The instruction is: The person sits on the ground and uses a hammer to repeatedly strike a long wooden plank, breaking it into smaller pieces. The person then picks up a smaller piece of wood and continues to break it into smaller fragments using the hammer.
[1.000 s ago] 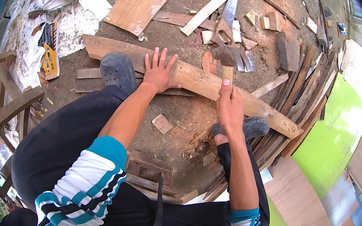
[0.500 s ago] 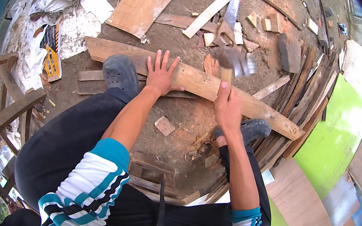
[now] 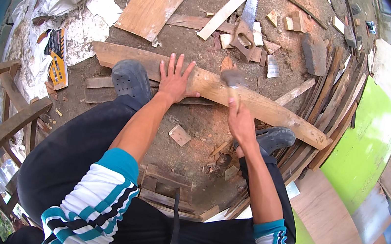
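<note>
A long wooden plank [image 3: 271, 111] lies crosswise in front of me, its right end over a stack of wood strips. My left hand [image 3: 176, 81] rests flat on the plank with fingers spread. Closed round the handle of a hammer [image 3: 233, 79], my right hand [image 3: 240, 120] is just on the near side of the plank. The hammer's head is smeared by motion and appears over the plank's upper face; whether it touches the wood I cannot tell. My left shoe [image 3: 131, 80] presses on the plank near its left end, and my right shoe [image 3: 274, 140] is beside its near edge.
A handsaw [image 3: 245, 32] lies beyond the plank among wood offcuts. Farther left is a flat board [image 3: 154, 5]. Stacked wood strips [image 3: 329, 97] and a green panel [image 3: 363, 144] line the right side. A wooden chair [image 3: 10, 122] stands at the left, near a yellow-and-black package [image 3: 57, 62].
The hammer has come down from above the plank's far edge to its upper face, moving nearer and slightly left with my right hand. My left hand stays put on the plank.
</note>
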{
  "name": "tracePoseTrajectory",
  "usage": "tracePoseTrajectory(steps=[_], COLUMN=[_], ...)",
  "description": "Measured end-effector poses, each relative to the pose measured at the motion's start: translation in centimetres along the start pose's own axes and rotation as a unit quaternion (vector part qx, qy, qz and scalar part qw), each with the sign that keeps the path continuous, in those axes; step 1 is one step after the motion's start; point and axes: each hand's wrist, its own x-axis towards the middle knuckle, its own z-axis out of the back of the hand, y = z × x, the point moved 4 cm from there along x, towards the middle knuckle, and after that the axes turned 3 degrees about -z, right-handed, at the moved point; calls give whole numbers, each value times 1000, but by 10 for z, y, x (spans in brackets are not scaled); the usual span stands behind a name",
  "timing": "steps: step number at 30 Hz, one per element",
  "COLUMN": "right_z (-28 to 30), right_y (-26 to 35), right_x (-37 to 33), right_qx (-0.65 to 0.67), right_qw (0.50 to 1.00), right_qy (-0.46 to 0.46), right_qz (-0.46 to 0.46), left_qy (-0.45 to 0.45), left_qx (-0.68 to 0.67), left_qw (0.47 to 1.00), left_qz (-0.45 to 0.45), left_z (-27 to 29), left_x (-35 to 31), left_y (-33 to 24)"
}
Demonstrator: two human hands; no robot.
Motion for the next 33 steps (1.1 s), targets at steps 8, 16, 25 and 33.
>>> tracePoseTrajectory(steps=[8,16,25,33], right_z=[43,46,31,4], right_y=[53,8,12,17], right_x=[-20,-30,-32,-8], right_qx=[87,141,52,-12], right_qw=[995,989,996,983], right_qy=[9,-20,-63,92], right_qz=[-48,-44,22,-158], left_qy=[-64,-95,-122,-135], left_qx=[31,106,96,92], left_qw=[997,987,986,983], left_qz=[-11,-78,-68,-77], left_z=[-1,6,-4,-11], left_x=[-6,-2,-2,-1], left_y=[6,8,3,5])
